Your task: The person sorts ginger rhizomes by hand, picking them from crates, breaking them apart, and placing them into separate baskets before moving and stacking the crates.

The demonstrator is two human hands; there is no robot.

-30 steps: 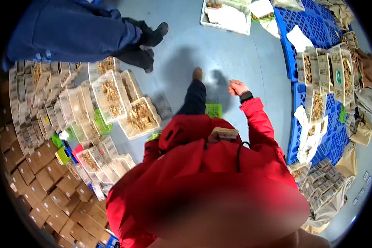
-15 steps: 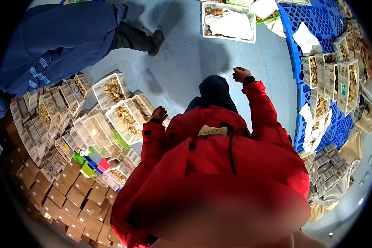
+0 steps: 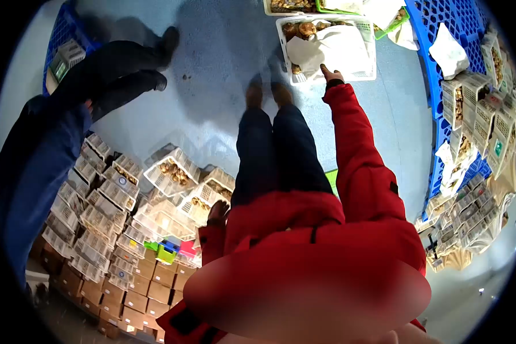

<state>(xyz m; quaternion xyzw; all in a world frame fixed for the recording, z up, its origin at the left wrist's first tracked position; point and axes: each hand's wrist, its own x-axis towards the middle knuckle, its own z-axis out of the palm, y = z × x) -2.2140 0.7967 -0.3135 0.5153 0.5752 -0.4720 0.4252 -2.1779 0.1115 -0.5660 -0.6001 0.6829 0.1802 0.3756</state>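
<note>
Could not confirm contact between bare right hand [image 3: 332,74] and rectangular white plastic crate [image 3: 359,77]. Could not view contents beneath crumpled white sheet [image 3: 344,50]. Found bare left hand [image 3: 218,211] darkened by shadow, finger pose unclear. Found second white plastic crate [image 3: 268,8] cut off by top edge.

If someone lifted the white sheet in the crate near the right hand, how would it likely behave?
The white sheet is probably floppy, given its uneven, draped outline. It looks thin, so likely light for its size. It may slide off the rounded brown pieces fairly easily, since nothing visible pins it.
</note>
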